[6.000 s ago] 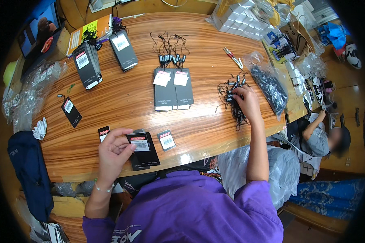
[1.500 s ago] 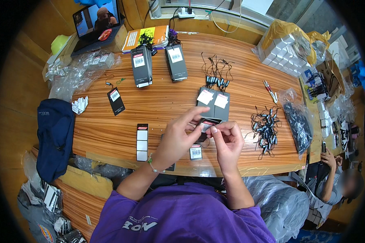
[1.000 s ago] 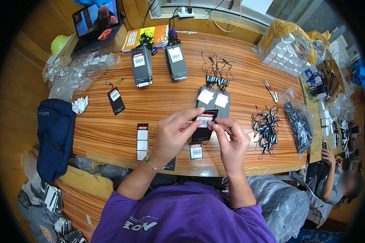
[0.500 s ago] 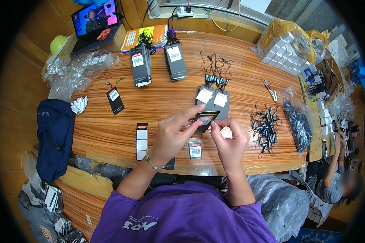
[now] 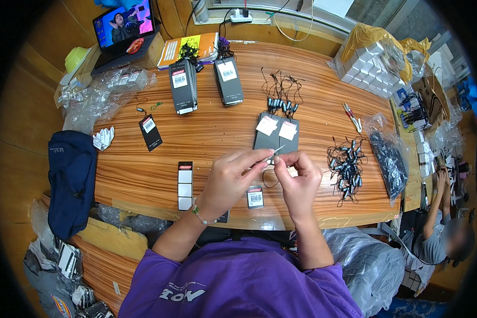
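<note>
Above the near middle of the table, my left hand [image 5: 232, 172] is closed on a hang tag [image 5: 279, 149], now turned nearly edge-on. The thumb and fingers of my right hand [image 5: 302, 177] pinch together at the tag's near end; a dark cord [image 5: 265, 183] loops below. What exactly the right fingertips grip is hidden. Just beyond lie two stacks of grey hang tags [image 5: 263, 141] with white stickers and black strings. A small labelled card [image 5: 255, 197] lies below my hands. Left of my wrist is a card of white stickers [image 5: 185, 183]. To the right sits a pile of black hang-tag strings [image 5: 347, 170].
Two more tag stacks [image 5: 232, 94] stand at the back, near a tablet [image 5: 124, 26]. A single black tag [image 5: 151, 137] lies left. Pliers [image 5: 352, 117], a bag of black strings [image 5: 389, 159] and boxed white packets [image 5: 368, 66] are right. A co-worker [image 5: 434, 233] sits far right.
The tag in my left hand has tilted from showing its labelled face to nearly edge-on. My right fingers have moved slightly left, closer to the left fingertips.
</note>
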The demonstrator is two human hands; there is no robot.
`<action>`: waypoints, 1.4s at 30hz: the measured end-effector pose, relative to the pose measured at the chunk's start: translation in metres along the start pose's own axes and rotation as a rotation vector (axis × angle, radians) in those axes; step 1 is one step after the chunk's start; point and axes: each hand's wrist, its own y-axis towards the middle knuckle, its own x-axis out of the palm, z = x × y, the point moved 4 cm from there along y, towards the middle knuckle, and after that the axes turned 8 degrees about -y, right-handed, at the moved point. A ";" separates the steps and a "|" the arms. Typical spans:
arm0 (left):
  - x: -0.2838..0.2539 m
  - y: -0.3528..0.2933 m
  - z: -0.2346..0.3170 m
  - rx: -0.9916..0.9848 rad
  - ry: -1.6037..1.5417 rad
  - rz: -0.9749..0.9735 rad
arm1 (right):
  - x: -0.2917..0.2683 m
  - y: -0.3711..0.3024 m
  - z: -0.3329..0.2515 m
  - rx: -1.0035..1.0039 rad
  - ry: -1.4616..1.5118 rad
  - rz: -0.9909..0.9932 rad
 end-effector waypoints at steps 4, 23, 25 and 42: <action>0.003 -0.002 0.005 0.163 0.076 0.009 | 0.005 -0.007 0.012 0.314 0.383 -0.030; 0.006 -0.001 -0.004 -0.086 -0.308 -0.038 | -0.009 0.001 0.003 -0.045 0.099 -0.071; 0.005 0.000 -0.004 -0.118 -0.346 -0.055 | -0.008 -0.001 0.003 0.051 0.182 -0.109; 0.014 0.002 -0.014 -0.279 -0.507 -0.177 | -0.009 -0.003 0.017 0.187 0.440 -0.160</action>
